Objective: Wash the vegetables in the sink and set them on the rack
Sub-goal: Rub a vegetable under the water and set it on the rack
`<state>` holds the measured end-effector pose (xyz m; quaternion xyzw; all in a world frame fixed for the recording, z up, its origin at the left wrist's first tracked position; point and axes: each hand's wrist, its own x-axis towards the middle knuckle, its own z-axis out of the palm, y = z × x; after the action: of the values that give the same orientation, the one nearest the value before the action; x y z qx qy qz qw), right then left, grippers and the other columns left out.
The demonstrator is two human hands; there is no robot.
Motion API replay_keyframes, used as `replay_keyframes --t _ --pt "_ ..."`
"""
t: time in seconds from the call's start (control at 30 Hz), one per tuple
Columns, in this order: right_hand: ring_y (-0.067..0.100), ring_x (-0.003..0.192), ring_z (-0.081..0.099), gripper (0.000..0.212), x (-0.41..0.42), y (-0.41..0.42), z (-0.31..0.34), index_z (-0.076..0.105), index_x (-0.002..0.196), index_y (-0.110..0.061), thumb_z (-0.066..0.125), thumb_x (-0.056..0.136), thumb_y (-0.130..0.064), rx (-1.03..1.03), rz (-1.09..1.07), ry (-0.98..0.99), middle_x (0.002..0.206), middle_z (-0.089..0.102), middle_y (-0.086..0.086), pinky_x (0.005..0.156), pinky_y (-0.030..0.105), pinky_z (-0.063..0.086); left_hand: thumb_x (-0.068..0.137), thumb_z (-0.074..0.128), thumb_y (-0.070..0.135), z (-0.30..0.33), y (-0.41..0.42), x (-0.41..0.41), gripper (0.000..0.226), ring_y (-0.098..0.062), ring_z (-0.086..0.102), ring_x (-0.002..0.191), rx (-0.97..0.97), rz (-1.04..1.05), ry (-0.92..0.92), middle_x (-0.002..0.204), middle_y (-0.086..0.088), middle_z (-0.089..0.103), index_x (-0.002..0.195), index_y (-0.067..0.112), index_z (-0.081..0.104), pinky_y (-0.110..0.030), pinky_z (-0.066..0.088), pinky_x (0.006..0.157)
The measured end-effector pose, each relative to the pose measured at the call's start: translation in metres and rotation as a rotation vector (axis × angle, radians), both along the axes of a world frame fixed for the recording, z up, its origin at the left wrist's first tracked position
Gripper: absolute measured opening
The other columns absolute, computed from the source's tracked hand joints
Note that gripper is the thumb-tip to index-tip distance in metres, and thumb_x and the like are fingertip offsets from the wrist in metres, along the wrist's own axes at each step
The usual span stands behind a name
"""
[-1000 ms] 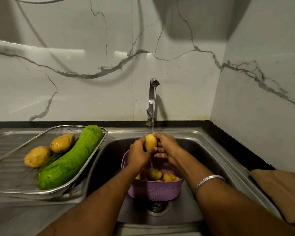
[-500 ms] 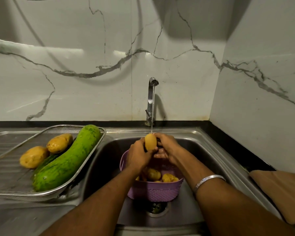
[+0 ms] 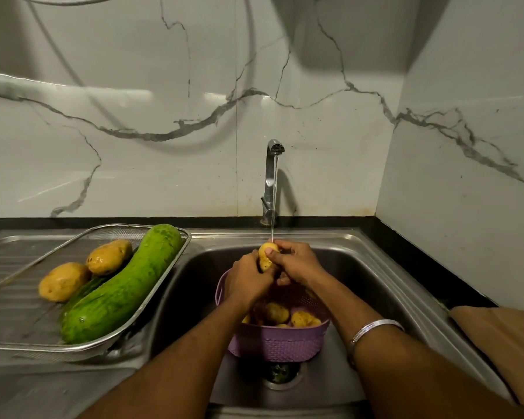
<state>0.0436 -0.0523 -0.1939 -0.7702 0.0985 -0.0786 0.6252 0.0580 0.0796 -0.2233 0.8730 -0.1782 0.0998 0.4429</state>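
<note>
Both hands on one potato point(image 3: 265, 257) under the thin tap point(image 3: 272, 179) stream, over the purple basket point(image 3: 280, 343) in the sink point(image 3: 372, 285): left hand point(image 3: 247, 281) curled round its lower half, right hand point(image 3: 297, 261) closed on it from the other side, thumb on top. Done: two potatoes point(image 3: 82, 272) and a big green gourd point(image 3: 124, 285) lie on the mesh rack point(image 3: 167, 282) left of the basin. Left: several potatoes in the basket, count unclear. Steel drainboard, black counter edge, white marble-look wall tiles, brown cloth point(image 3: 502, 343) at right.
</note>
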Motion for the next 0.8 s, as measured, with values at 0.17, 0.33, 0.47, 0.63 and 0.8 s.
replay_keyframes --t 0.17,0.33,0.47,0.63,0.8 --pt "0.012 0.055 0.061 0.04 -0.006 0.001 0.001 0.058 0.142 -0.021 0.059 0.102 -0.025 -0.039 0.05 -0.027 0.113 0.067 0.017 0.048 0.021 0.054 0.091 0.065 0.044 -0.003 0.001 0.006 0.024 -0.01 0.07 0.081 -0.053 -0.061 0.064 0.087 0.007 0.074 0.106 0.026 0.069 -0.042 0.059 0.078" --pt "0.019 0.059 0.07 0.036 -0.013 -0.007 0.012 0.06 0.139 -0.024 0.053 0.104 -0.016 0.146 0.131 0.084 0.109 0.069 0.024 0.053 0.026 0.06 0.09 0.069 0.047 -0.006 0.005 0.009 0.03 -0.008 0.07 0.08 -0.105 -0.084 0.102 0.087 0.007 0.074 0.109 0.024 0.071 -0.038 0.059 0.077" --pt "0.014 0.051 0.067 0.031 -0.012 -0.004 0.008 0.068 0.13 -0.021 0.064 0.099 -0.021 0.097 0.041 0.01 0.106 0.072 0.015 0.049 0.027 0.059 0.092 0.067 0.045 -0.006 0.001 0.009 0.027 -0.012 0.072 0.082 -0.171 -0.121 0.169 0.088 0.004 0.075 0.107 0.023 0.072 -0.04 0.06 0.079" --pt "0.008 0.042 0.062 0.028 -0.009 0.003 0.005 0.078 0.11 -0.016 0.078 0.088 -0.034 -0.063 -0.124 -0.159 0.091 0.076 0.008 0.041 0.022 0.05 0.093 0.065 0.044 -0.006 -0.004 0.008 0.029 -0.016 0.074 0.089 -0.269 -0.172 0.245 0.092 0.001 0.077 0.107 0.02 0.072 -0.049 0.059 0.085" --pt "0.011 0.046 0.064 0.027 -0.007 0.004 0.01 0.074 0.115 -0.013 0.072 0.094 -0.03 0.037 -0.07 -0.054 0.094 0.074 0.014 0.046 0.025 0.057 0.092 0.063 0.052 -0.004 0.001 0.012 0.033 -0.012 0.073 0.079 -0.165 -0.129 0.157 0.084 0.004 0.076 0.101 0.023 0.074 -0.043 0.06 0.079"
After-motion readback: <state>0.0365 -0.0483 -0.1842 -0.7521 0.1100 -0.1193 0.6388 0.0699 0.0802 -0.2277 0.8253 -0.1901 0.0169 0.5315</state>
